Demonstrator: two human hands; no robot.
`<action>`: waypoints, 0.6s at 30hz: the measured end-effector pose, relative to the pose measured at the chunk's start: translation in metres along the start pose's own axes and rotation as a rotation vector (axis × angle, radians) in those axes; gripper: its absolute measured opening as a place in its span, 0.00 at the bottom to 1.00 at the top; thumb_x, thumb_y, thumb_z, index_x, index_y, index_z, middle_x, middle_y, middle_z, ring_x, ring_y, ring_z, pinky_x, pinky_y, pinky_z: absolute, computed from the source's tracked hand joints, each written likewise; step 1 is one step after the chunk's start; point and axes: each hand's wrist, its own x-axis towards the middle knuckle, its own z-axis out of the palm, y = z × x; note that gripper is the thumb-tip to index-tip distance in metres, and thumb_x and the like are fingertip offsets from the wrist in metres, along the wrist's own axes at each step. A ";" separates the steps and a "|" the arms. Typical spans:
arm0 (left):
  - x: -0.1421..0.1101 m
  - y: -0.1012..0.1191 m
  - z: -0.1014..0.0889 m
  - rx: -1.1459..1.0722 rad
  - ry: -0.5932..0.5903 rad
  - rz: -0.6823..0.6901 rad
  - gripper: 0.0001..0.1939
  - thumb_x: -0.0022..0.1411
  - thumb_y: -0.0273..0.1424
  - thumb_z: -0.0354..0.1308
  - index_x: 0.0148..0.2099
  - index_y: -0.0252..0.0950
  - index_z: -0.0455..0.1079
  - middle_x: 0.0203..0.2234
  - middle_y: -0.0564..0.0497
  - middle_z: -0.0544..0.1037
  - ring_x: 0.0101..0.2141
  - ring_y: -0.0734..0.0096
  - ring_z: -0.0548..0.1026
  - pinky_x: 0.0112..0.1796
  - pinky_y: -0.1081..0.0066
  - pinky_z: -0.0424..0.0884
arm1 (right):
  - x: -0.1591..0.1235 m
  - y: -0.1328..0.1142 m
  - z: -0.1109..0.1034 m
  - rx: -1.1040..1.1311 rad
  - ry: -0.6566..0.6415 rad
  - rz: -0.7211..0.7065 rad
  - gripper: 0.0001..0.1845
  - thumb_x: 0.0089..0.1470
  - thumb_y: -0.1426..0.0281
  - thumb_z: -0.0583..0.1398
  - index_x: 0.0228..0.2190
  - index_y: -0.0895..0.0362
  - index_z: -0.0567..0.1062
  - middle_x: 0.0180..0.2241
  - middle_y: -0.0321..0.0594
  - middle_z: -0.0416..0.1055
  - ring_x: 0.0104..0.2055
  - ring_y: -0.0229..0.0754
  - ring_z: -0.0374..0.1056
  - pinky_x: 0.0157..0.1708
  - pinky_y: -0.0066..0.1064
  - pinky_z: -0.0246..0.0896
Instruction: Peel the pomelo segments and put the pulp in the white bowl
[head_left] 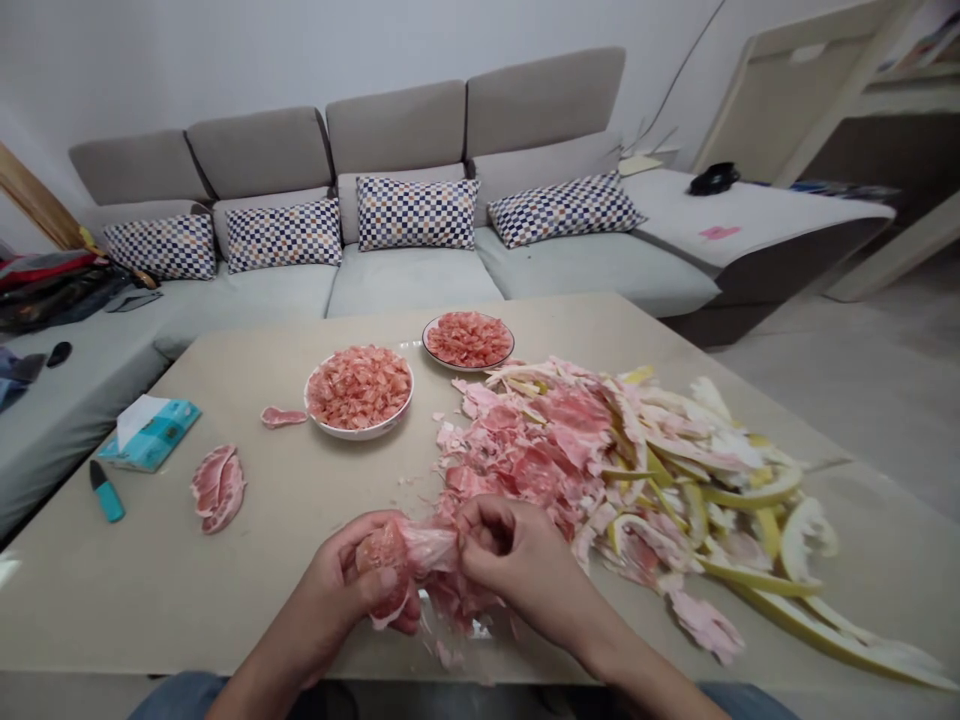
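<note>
My left hand [337, 590] is closed around a pink pomelo segment [386, 572] near the table's front edge. From that segment a pale, thin membrane [431, 550] stretches across to my right hand [517, 560], whose thumb and fingers pinch its end. Beneath and beyond my right hand lies a heap of pink membrane scraps [517, 450]. Two or so unpeeled pomelo segments [219, 488] rest together on the left of the table, and a small piece [283, 417] lies beside a white bowl [360, 432] piled with peeled pulp [361, 388].
A plate [469, 368] of pulp stands farther back. Thick yellow-green pomelo rind [757, 490] covers the table's right side. At the left are a blue tissue pack [161, 435] and a teal-handled knife [106, 492]. A grey sofa [412, 270] with checked cushions stands behind the table [300, 580].
</note>
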 end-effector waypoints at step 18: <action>0.010 -0.010 -0.002 0.044 0.127 0.059 0.14 0.51 0.35 0.66 0.33 0.36 0.64 0.21 0.56 0.71 0.20 0.79 0.66 0.23 0.77 0.65 | 0.002 0.013 -0.001 -0.238 0.046 -0.361 0.08 0.55 0.70 0.59 0.30 0.55 0.79 0.31 0.40 0.77 0.35 0.42 0.72 0.35 0.31 0.65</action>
